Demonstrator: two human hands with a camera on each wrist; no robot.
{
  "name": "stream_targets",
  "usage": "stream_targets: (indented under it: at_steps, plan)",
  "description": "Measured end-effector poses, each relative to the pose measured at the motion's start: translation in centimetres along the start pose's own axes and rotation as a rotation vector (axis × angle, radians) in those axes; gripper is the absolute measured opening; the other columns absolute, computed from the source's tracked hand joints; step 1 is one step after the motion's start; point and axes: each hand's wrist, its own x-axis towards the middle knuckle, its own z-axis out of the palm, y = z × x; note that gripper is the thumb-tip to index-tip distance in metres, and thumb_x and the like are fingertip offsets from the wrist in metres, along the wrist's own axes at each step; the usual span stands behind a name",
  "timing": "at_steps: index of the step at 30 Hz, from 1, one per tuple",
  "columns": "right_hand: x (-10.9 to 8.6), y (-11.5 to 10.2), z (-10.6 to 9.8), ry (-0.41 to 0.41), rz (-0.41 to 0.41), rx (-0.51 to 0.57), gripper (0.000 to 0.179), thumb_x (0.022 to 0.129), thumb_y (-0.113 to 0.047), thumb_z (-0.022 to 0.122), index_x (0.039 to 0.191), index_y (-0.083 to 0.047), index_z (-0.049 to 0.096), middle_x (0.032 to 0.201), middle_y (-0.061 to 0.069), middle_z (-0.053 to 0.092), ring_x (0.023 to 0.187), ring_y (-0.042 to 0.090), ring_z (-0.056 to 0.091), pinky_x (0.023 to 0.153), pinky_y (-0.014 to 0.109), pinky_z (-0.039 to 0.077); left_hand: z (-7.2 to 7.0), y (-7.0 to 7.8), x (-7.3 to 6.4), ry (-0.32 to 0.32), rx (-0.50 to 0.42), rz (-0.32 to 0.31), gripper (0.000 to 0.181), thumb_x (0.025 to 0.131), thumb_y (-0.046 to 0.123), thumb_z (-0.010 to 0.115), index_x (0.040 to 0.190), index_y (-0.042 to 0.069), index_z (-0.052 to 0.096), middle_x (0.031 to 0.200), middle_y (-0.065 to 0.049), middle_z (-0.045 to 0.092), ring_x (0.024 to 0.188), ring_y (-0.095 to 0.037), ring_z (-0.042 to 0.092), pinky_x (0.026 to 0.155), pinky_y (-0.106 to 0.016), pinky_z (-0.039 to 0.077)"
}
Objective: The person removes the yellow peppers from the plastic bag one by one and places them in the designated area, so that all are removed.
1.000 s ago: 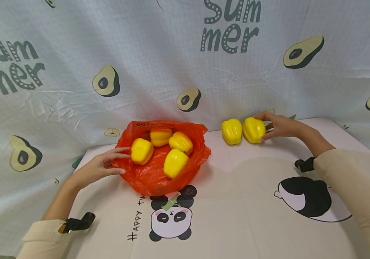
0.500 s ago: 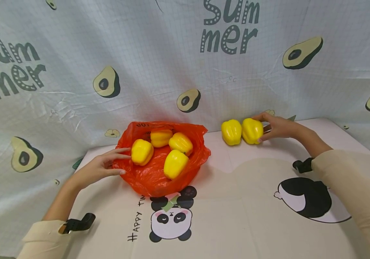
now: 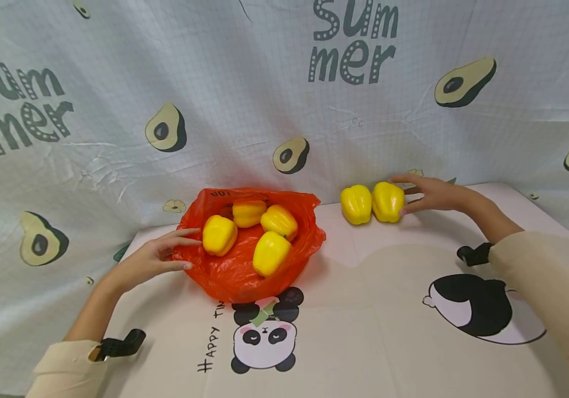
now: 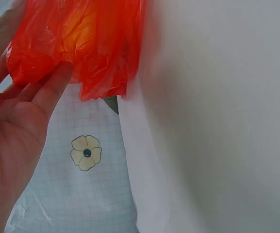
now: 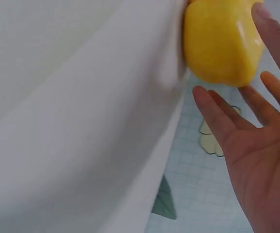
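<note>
An open red plastic bag (image 3: pixel 234 287) sits on the table, with several yellow bell peppers (image 3: pixel 219 235) inside. My left hand (image 3: pixel 147 262) is at the bag's left side, its fingers extended and touching the plastic, which also shows in the left wrist view. Two more yellow peppers stand side by side to the right of the bag: a left one (image 3: pixel 356 204) and a right one (image 3: pixel 388 202). Beside the right one is my right hand (image 3: pixel 431 193), fingers spread and thumb tip close to the pepper. In the right wrist view the palm holds nothing.
A white cloth (image 3: pixel 364 331) printed with pandas covers the table (image 3: pixel 344 298). Behind it hangs a pale curtain (image 3: pixel 234 83) with avocado prints, close to the peppers and bag. Black wrist cameras (image 3: pixel 124 342) are strapped to both forearms.
The right pepper has shifted slightly left against its neighbour. My right hand has then loosened its fingers from it and drawn back a little to the right. The left hand stays in place.
</note>
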Motion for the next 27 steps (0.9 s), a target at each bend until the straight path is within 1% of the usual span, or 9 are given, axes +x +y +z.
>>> stream_targets:
  at_steps: [2,4,9,13,16,19,22,24,27]
  plan:
    - [-0.3,-0.8,-0.4,0.016,-0.024,-0.036,0.08,0.092,-0.015,0.077,0.156,-0.001,0.03,0.161,0.026,0.028,0.142,0.051,0.036,0.108,0.061,0.04,0.0,-0.1,0.0,0.002,0.004,0.004,0.044,0.093,0.02,0.075,0.134,0.008,0.066,0.156,-0.014,0.044,0.149,-0.046,0.024,0.112,-0.071,0.026]
    - [-0.5,-1.8,-0.7,0.032,-0.063,-0.062,0.077,0.092,-0.014,0.076,0.154,0.001,0.034,0.159,0.026,0.033,0.142,0.049,0.037,0.109,0.06,0.039,0.0,-0.1,0.0,0.004,0.013,0.005,0.044,0.093,0.021,0.075,0.134,0.008,0.066,0.156,-0.013,0.044,0.149,-0.046,0.023,0.112,-0.07,0.026]
    - [-1.2,-4.8,-1.0,0.04,-0.142,-0.144,0.072,0.092,-0.017,0.077,0.152,-0.001,0.041,0.155,0.022,0.042,0.141,0.045,0.041,0.11,0.061,0.037,-0.1,-0.1,0.1,0.009,0.051,0.004,0.044,0.093,0.023,0.075,0.134,0.009,0.066,0.156,-0.012,0.044,0.148,-0.044,0.025,0.111,-0.067,0.032]
    - [-1.6,-7.1,-0.8,0.021,-0.177,-0.194,0.067,0.093,-0.023,0.076,0.151,-0.008,0.046,0.155,0.015,0.047,0.138,0.044,0.046,0.11,0.061,0.038,-0.1,0.1,0.1,0.008,0.06,0.002,0.044,0.093,0.023,0.075,0.134,0.01,0.066,0.156,-0.011,0.044,0.148,-0.043,0.027,0.11,-0.062,0.037]
    - [-2.0,-8.6,-0.5,0.008,-0.198,-0.239,0.061,0.093,-0.026,0.076,0.148,-0.014,0.052,0.153,0.011,0.049,0.134,0.044,0.05,0.108,0.063,0.039,-0.1,0.1,0.1,0.002,0.043,0.0,0.043,0.094,0.022,0.075,0.134,0.01,0.066,0.157,-0.012,0.044,0.148,-0.043,0.027,0.11,-0.06,0.038]
    - [-2.1,-10.0,-0.3,-0.003,-0.224,-0.292,0.057,0.093,-0.028,0.075,0.146,-0.02,0.055,0.149,0.008,0.054,0.132,0.04,0.054,0.106,0.063,0.042,-0.1,0.2,0.1,-0.001,0.03,-0.005,0.043,0.093,0.021,0.075,0.134,0.01,0.066,0.157,-0.012,0.043,0.148,-0.044,0.026,0.11,-0.063,0.037]
    - [-2.0,-11.3,-0.1,-0.011,-0.25,-0.338,0.054,0.094,-0.031,0.074,0.144,-0.024,0.057,0.143,0.004,0.06,0.126,0.034,0.058,0.103,0.06,0.047,-0.1,0.3,0.0,0.0,0.017,-0.009,0.044,0.093,0.021,0.074,0.135,0.009,0.066,0.158,-0.013,0.042,0.148,-0.045,0.025,0.108,-0.066,0.037]
    - [-1.9,-12.3,0.0,-0.025,-0.261,-0.358,0.053,0.093,-0.031,0.074,0.144,-0.026,0.057,0.137,0.002,0.064,0.118,0.028,0.061,0.099,0.055,0.051,-0.1,0.3,0.0,0.0,0.015,-0.013,0.044,0.094,0.021,0.074,0.135,0.009,0.065,0.158,-0.013,0.042,0.148,-0.046,0.025,0.108,-0.067,0.037]
    - [-1.6,-13.7,0.3,-0.051,-0.271,-0.382,0.053,0.093,-0.033,0.074,0.143,-0.029,0.057,0.131,-0.002,0.066,0.11,0.022,0.061,0.094,0.048,0.054,-0.1,0.2,0.0,0.0,0.021,-0.017,0.045,0.094,0.022,0.074,0.136,0.008,0.065,0.158,-0.014,0.041,0.148,-0.046,0.025,0.107,-0.066,0.039]
